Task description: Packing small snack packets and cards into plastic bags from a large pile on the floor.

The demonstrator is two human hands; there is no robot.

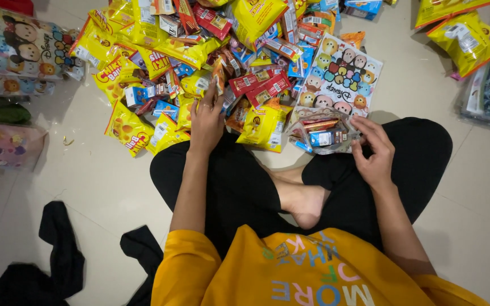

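Reaching out over the left knee, left hand (206,116) into the snack pile (199,51), fingers drawn together, pinching a thin packet (218,76) at the pile's near edge, packet standing almost upright above the knuckles. Resting on the right knee, right hand (374,153), fingers curled, gripping the right edge of a clear bag (324,133); bag lying open on the knee and floor, small boxes and bars showing inside, blue and red. Just beyond the bag, flat on the tiles, a cartoon-print bag (341,76), touching the pile's right side. Scattered through the heap: yellow pouches (129,130), red bars (259,85), little blue boxes. Sitting cross-legged in black trousers, bare foot (304,207) tucked between the knees, yellow shirt at the bottom edge. Off to the left, black cloth (58,255) on the floor; more yellow pouches well apart at top right (466,37).
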